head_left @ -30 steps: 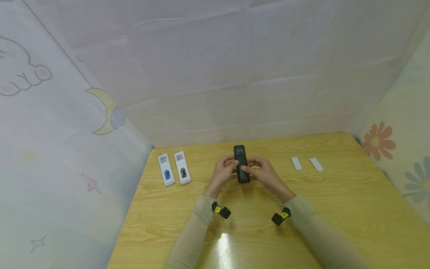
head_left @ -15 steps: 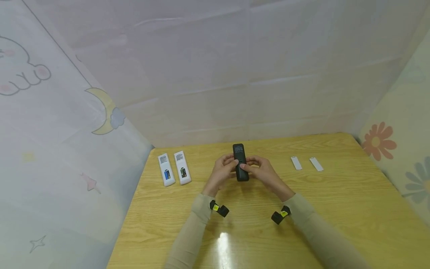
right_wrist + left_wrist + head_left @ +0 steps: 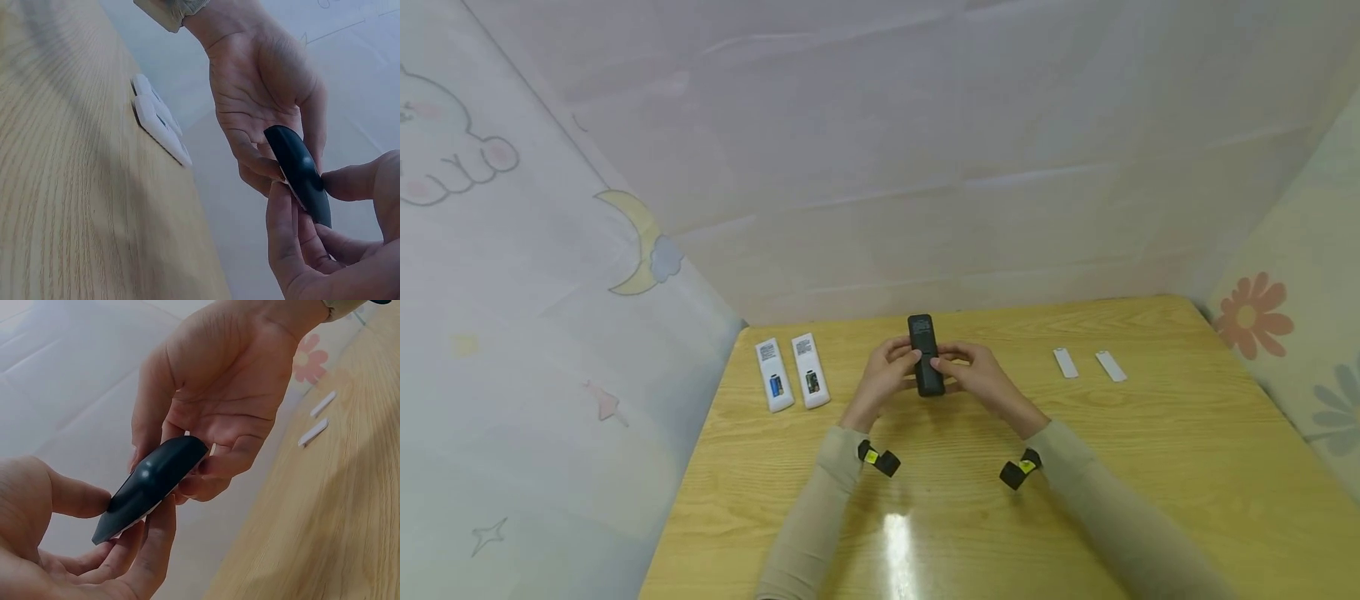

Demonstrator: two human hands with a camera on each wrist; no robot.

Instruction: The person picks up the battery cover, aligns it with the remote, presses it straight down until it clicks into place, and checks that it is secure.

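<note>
A black remote control [image 3: 927,367] is held between both hands above the table, its labelled back facing up in the head view. My left hand [image 3: 883,375] grips its left side, thumb on the back and fingers underneath. From the right, my right hand [image 3: 985,381] holds it the same way, the thumb pressing near the middle of the back. Both wrist views show the remote's end, with the fingers curled below it. Its button side is mostly hidden.
Two white remotes [image 3: 775,375] lie at the left with their battery compartments uncovered and batteries inside. Two small white battery covers [image 3: 1065,362] lie at the right on the wooden table [image 3: 947,508]. Printed cloth walls [image 3: 850,208] stand behind and at both sides.
Both hands have shifted slightly to the left and away with the black remote between them. The thumbs remain on its back. The white remotes and covers lie as before.
</note>
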